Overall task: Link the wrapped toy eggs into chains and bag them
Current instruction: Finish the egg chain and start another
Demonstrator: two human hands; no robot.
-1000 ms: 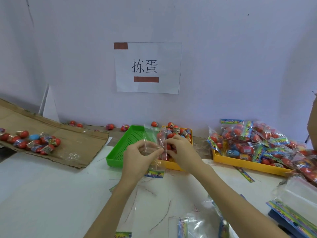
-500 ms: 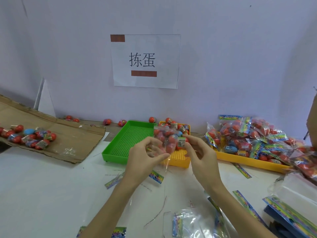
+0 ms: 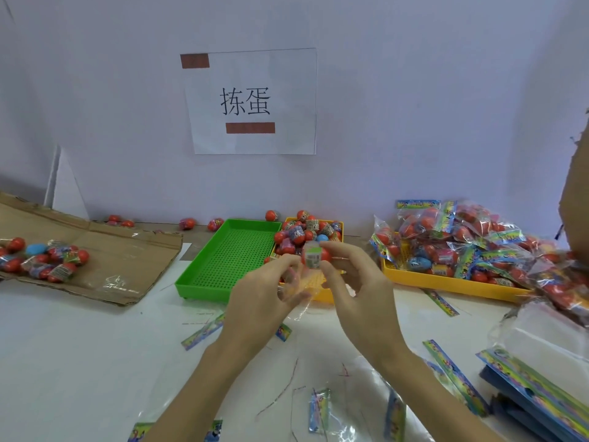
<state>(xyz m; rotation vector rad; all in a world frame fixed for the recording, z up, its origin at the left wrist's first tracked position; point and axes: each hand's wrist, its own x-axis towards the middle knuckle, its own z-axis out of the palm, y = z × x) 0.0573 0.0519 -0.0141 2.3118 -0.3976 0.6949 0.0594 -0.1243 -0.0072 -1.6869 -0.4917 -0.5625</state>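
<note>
Both hands hover over the surface in front of the trays: left hand [image 3: 261,298] pinches the clear bag [image 3: 299,290] open-ish, right hand [image 3: 357,282] grips a wrapped egg [image 3: 314,256] at its mouth, probably to drop it in.

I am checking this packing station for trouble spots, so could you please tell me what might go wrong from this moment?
1. The right hand pinches a wrapped egg with its fingertips only, in mid-air; it could slip and roll away, as loose eggs by the wall suggest.
2. The clear bag the left hand holds looks limp and crumpled, so its mouth may close before the egg goes in.
3. The finished packs are heaped above the yellow tray rim and may slide off.
</note>
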